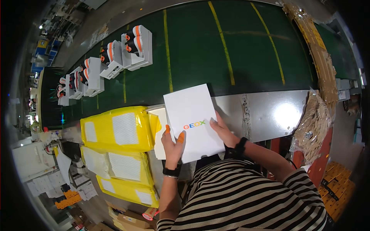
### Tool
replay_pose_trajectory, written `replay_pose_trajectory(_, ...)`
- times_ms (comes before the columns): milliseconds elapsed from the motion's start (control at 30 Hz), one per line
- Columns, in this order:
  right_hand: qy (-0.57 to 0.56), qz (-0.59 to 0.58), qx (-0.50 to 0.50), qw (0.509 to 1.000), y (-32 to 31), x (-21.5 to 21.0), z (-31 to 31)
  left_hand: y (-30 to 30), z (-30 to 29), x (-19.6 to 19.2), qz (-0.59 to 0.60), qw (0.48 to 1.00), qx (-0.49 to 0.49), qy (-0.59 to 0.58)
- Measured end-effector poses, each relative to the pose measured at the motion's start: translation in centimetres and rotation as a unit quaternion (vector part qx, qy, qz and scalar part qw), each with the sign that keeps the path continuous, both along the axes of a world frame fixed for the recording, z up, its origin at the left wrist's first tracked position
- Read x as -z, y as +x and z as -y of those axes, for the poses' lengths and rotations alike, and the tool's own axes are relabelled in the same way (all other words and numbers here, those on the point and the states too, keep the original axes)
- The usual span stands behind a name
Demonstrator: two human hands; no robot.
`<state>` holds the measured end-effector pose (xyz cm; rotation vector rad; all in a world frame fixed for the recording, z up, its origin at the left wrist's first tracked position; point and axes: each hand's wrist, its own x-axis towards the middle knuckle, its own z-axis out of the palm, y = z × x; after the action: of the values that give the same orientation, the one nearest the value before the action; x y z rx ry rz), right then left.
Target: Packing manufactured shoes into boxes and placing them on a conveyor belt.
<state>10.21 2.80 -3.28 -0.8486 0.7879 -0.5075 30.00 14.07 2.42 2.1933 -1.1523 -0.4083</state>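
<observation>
a yellow-striped green belt (192, 50) carries a row of open white shoeboxes (96, 79) toward its left end.

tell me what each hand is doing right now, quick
Left hand: holding the white box by its left side.
Right hand: holding the same box by its right side.

striped shirt (246, 196), black wristbands (171, 170), orange finger covers (180, 137)
</observation>
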Motion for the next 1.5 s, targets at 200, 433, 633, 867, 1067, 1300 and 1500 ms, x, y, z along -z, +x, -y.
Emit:
replay_pose_trajectory(200,-0.25,-0.241,0.048,0.937,4.8,2.0,0.0,1.8,-0.9,5.8,-0.201,0.976,-0.077,0.04)
replay_pose_trajectory(433,-0.141,-0.313,-0.102,0.934,1.7,5.3,3.2,0.9,1.5,6.7,-0.479,0.87,-0.111,-0.042)
replay_pose_trajectory(633,0.147,0.076,-0.008,0.986,-8.1,-0.2,1.8,-2.1,4.4,4.5,-0.631,0.772,-0.08,-0.012)
replay_pose_trajectory(867,0.265,0.209,0.353,0.872,-28.9,-10.6,8.3,-8.8,10.7,-4.1,-0.569,0.8,0.149,0.119)
replay_pose_trajectory(1067,-0.01,0.043,0.555,0.83,-54.8,-12.7,26.4,-8.8,15.8,-1.1,-0.48,0.853,0.169,0.112)
replay_pose_trajectory(1300,-0.006,0.043,0.28,0.959,-35.5,-12.3,34.5,0.7,19.4,-1.6,-0.296,0.954,0.013,0.042)
replay_pose_trajectory(1500,0.085,-0.176,0.145,0.97,-24.4,-4.2,32.0,13.7,25.7,1.9,0.161,0.982,0.049,0.085)
